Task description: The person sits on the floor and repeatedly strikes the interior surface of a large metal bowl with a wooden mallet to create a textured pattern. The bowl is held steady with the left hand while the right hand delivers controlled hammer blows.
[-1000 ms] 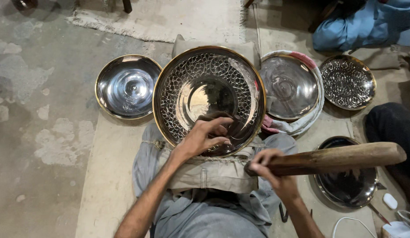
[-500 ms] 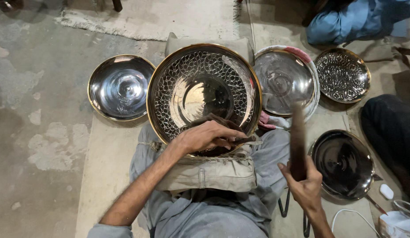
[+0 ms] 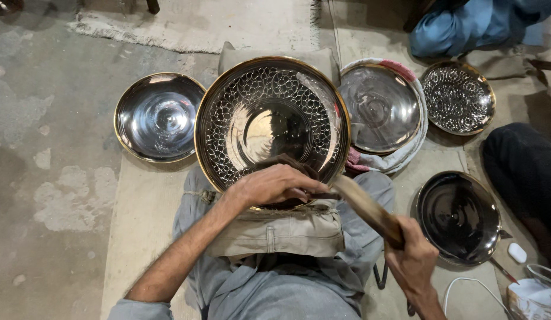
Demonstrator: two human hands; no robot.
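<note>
A large shiny metal bowl [image 3: 272, 118] with a hammered scale pattern and a brass rim rests on a beige cloth pad [image 3: 275, 231] on my lap. My left hand [image 3: 269, 185] lies over the bowl's near rim, fingers curled around a small dark tool that is mostly hidden. My right hand [image 3: 413, 262] grips the handle of a wooden mallet [image 3: 365, 207], whose head reaches down to the bowl's rim beside my left hand.
A smooth bowl [image 3: 158, 116] sits on the floor at the left. Another smooth bowl [image 3: 379, 108] lies on a cloth at the right, a patterned one [image 3: 458, 98] beyond it, a dark bowl [image 3: 459, 216] near my right hand. Another person's knee [image 3: 524, 172] is at the right edge.
My right hand raised the mallet from level to upright, then swung it down onto the bowl's near rim. My left hand stayed on the rim.
</note>
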